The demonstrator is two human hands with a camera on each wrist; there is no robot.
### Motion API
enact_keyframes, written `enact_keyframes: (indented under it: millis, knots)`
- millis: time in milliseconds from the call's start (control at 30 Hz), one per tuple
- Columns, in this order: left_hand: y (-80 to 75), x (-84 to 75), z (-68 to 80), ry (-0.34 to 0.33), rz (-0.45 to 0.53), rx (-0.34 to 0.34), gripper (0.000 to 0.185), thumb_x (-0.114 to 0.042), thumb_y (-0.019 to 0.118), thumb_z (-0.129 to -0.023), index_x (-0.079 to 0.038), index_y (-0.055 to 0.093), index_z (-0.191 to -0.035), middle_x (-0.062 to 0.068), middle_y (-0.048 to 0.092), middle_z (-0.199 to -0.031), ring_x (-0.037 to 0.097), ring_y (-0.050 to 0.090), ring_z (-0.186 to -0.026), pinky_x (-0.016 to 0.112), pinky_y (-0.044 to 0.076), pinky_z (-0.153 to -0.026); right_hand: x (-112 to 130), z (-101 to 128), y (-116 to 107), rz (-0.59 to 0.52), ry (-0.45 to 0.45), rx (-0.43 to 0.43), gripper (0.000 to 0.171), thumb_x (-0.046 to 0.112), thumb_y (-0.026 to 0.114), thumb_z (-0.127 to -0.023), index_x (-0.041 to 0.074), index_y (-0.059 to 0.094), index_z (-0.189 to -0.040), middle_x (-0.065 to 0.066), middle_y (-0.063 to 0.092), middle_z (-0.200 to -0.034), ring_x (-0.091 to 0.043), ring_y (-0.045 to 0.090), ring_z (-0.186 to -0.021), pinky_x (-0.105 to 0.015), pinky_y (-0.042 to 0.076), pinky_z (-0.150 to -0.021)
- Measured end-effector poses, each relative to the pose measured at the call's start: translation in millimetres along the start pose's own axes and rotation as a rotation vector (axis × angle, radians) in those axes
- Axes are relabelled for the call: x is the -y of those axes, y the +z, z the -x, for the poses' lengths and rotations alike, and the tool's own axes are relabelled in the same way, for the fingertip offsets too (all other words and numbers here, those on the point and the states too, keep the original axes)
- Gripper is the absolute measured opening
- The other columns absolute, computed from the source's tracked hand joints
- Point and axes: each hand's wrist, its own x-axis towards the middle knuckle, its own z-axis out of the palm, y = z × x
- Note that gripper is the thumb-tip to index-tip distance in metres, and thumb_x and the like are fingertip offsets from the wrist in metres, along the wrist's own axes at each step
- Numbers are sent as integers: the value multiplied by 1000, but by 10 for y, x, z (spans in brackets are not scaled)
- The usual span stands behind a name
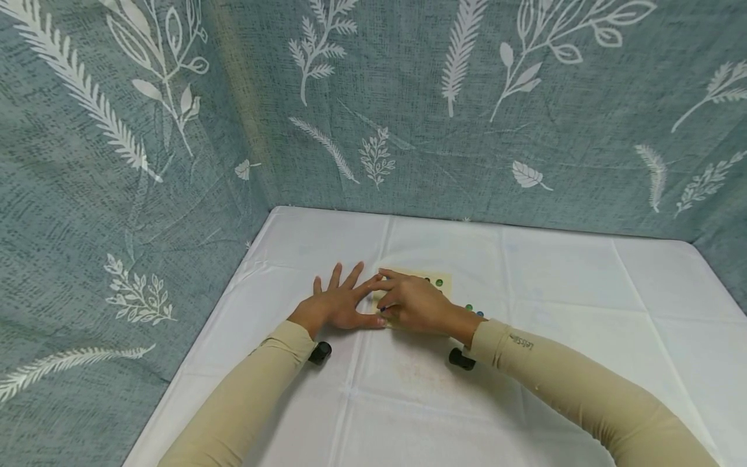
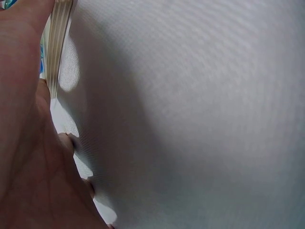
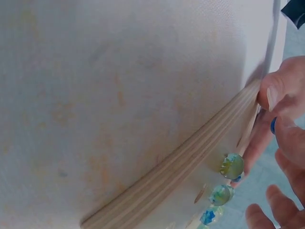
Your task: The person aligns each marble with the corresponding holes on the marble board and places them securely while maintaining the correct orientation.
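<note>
A flat, pale wooden board (image 1: 446,293) with small hollows lies on the white cloth, partly hidden under both hands. Glass marbles sit on it, among them a green marble (image 1: 439,283) at its far right. My left hand (image 1: 338,307) rests at the board's left side with fingers spread, thumb and forefinger touching the board. My right hand (image 1: 421,305) is over the board's left part, pinching a blue marble (image 3: 273,125) between thumb and finger. Layered edges of the board (image 2: 58,47) show in the left wrist view. Several marbles, such as a yellow-green marble (image 3: 232,166), show in the right wrist view.
Right of the board, a green marble (image 1: 469,307) and a blue marble (image 1: 480,314) lie on the table (image 1: 583,337), close to my right wrist. Black wrist devices hang below both cuffs. A leaf-patterned curtain (image 1: 408,143) stands behind and to the left.
</note>
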Motion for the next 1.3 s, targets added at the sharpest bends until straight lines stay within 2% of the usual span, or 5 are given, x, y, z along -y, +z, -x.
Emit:
enact_keyframes:
  millis: [400, 633, 867, 1067, 1300]
  knots:
    - [4, -20, 3, 4, 14, 4, 96, -77, 58, -92, -43, 10, -167, 2, -16, -177, 43, -23, -160, 78, -7, -121, -40, -9, 62, 9, 47, 10, 14, 4, 75, -94, 11, 85, -101, -7, 62, -150, -40, 41, -153, -51, 44, -119]
    - [10, -8, -8, 4, 8, 2, 96, -77, 58, -92, -41, 10, -168, 3, -15, -177, 44, -21, -161, 78, -6, -121, -50, -24, 93, 44, 37, -2, 9, 13, 79, -92, 12, 85, -99, -8, 64, -148, -41, 43, -152, -53, 39, -123]
    - [2, -6, -9, 2, 0, -3, 97, -77, 57, -92, -42, 8, -168, 2, -15, -177, 43, -21, -161, 78, -6, -121, -43, -38, 114, 100, 12, -4, 6, 13, 81, -91, 12, 85, -95, -9, 67, -144, -44, 46, -149, -57, 38, -122]
    - [-1, 4, -5, 6, 20, 5, 99, -81, 56, -90, -43, 6, -167, 2, -16, -177, 42, -22, -161, 77, -8, -122, -37, -36, 112, 111, 24, 14, 7, 14, 80, -91, 14, 85, -96, -8, 66, -145, -45, 43, -151, -68, 38, -117]
    - [-7, 15, -1, 1, 21, 9, 100, -82, 55, -90, -43, 6, -167, 2, -16, -177, 43, -22, -161, 78, -7, -122, -34, -43, 102, 126, 11, 20, 10, 18, 80, -92, 15, 85, -100, -8, 66, -146, -43, 44, -150, -69, 39, -116]
